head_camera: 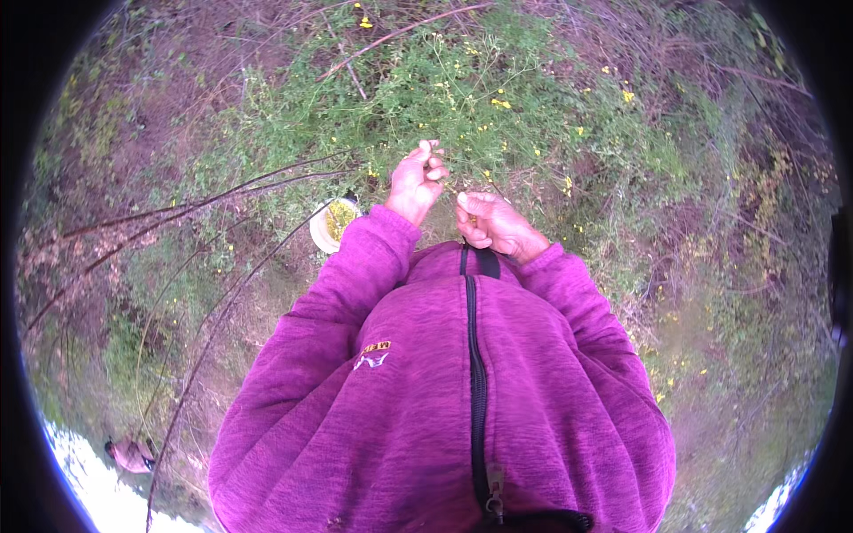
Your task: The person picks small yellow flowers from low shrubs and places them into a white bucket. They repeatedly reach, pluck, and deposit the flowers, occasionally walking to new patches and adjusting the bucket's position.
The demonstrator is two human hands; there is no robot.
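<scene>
My left hand [416, 178] reaches into a low green plant [400, 100] with small yellow flowers [501, 104]. Its fingers are curled around what looks like a thin stem, mostly hidden by them. Lower and to the right, my right hand [496, 223] is held close to my waist with thumb and fingers bent inward. A bit of yellow, seemingly flower heads [473, 218], shows inside its grip. Left of my left wrist stands a pale bucket [322, 233] containing many small yellow flower heads [341, 216], partly covered by my sleeve.
Long bare branches [220, 193] arch in from the left, passing near the bucket. Dry twiggy brush [666, 40] lies at the upper right, and a reddish stem [400, 33] slants across the top. Another person [131, 456] is far off at the lower left.
</scene>
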